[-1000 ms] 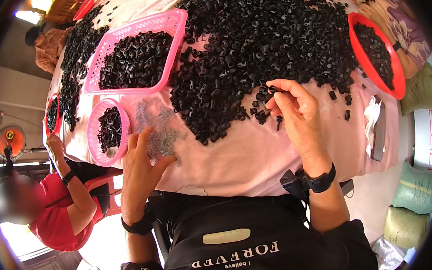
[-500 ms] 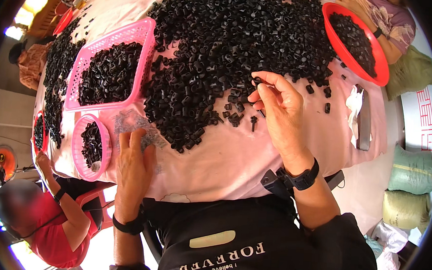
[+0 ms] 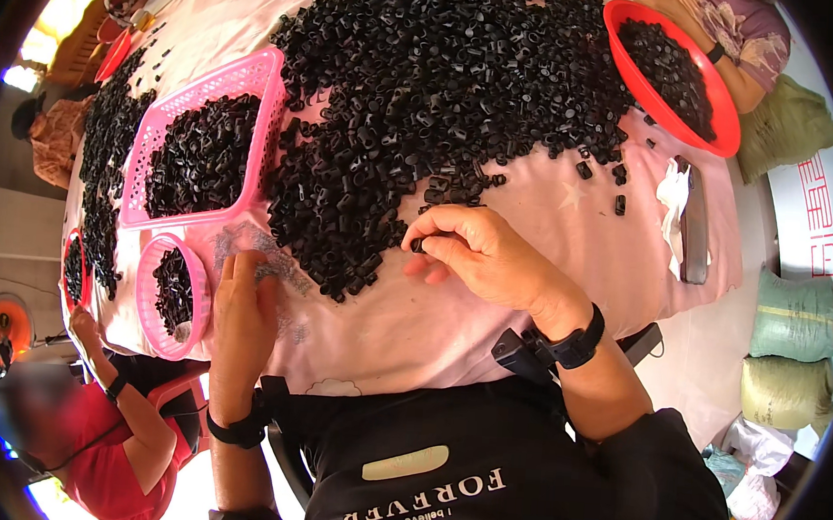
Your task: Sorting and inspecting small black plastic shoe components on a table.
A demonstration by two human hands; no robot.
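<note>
Piece (image 3: 417, 246): one, black, beside the near edge of the pile (image 3: 446, 81); clamped between thumb and forefinger of your right hand (image 3: 489, 255), presumably for control. Your left hand (image 3: 246, 316): at the grey bits (image 3: 289, 273); grip cannot be told. Round basket (image 3: 202, 295): left, seemingly for reach.

Pink cloth (image 3: 365, 328) gives passage between left hand (image 3: 244, 316) and right hand (image 3: 482, 256), but the black pile (image 3: 446, 90) blocks beyond.
</note>
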